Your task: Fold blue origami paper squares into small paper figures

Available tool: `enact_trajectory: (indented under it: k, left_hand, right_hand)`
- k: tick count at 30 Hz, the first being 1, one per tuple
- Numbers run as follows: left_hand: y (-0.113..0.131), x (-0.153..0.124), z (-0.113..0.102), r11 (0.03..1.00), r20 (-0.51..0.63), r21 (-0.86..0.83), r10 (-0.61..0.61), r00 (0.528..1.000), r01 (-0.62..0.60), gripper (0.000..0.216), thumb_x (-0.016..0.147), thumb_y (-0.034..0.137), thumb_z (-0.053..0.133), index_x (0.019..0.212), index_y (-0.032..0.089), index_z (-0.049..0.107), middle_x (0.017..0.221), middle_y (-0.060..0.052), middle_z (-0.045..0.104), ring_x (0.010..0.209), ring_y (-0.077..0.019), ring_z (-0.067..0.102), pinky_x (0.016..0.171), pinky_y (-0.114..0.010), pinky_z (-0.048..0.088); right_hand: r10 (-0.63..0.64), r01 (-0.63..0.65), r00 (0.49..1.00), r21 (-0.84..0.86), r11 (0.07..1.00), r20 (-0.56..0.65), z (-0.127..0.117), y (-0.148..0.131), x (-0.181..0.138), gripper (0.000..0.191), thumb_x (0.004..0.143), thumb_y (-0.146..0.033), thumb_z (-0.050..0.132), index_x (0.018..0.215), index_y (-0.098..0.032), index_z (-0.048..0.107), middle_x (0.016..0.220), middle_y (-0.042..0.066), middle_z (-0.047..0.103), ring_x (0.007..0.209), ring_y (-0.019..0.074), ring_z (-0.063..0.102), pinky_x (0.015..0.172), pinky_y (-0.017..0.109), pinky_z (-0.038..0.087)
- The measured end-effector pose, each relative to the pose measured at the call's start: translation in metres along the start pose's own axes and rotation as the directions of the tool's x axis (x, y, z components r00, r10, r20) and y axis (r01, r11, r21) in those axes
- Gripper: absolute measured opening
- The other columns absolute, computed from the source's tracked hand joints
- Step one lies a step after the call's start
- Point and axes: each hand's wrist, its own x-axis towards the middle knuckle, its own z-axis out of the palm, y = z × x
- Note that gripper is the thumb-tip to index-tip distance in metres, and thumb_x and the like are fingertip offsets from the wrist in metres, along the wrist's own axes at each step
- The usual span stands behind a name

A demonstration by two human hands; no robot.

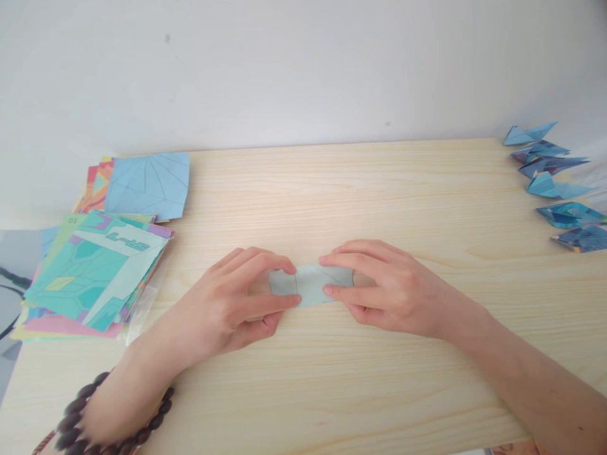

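A small pale-blue folded paper strip [310, 285] with thin dark lines lies on the table, longer side to side than front to back. My left hand [237, 297] holds its left part, with fingertips at the upper and lower edges. On the right part, my right hand [391, 287] grips the paper the same way, fingertips pressing near its top and bottom. Between the two hands the strip's middle is uncovered. The paper under the fingertips is hidden.
Patterned paper sheets [90, 272] are stacked at the left, with a plain-lined blue sheet [149, 186] behind them. Several folded blue paper pieces [552, 183] line the right edge. A white wall [303, 69] rises behind the wooden table [341, 202].
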Motion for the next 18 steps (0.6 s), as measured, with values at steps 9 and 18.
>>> enact_trajectory:
  k: [9, 18]
  left_hand:
    - [0.0060, 0.0019, -0.0027, 0.998, -0.018, 0.055, -0.007, 1.000, 0.007, 0.022, 0.080, 0.013, 0.056, 0.097, 0.024, 0.065, 0.118, -0.007, 0.054, 0.106, -0.0221, 0.050, 0.086, -0.039, 0.045]
    - [0.0040, 0.0003, -0.0039, 0.999, 0.018, 0.038, 0.008, 1.000, -0.009, 0.026, 0.079, 0.012, 0.054, 0.099, 0.025, 0.064, 0.121, -0.007, 0.053, 0.108, -0.0220, 0.048, 0.089, -0.041, 0.044]
  right_hand:
    - [0.032, -0.032, 0.999, -0.031, 0.999, -0.010, 0.0013, -0.0028, -0.0004, 0.022, 0.081, -0.015, 0.054, 0.100, -0.021, 0.065, 0.122, 0.008, 0.055, 0.112, 0.0223, 0.049, 0.088, 0.041, 0.047]
    - [0.052, -0.053, 0.998, -0.038, 0.998, -0.021, 0.0012, -0.0048, 0.0010, 0.022, 0.080, -0.015, 0.054, 0.098, -0.022, 0.066, 0.122, 0.007, 0.056, 0.111, 0.0216, 0.050, 0.088, 0.040, 0.048]
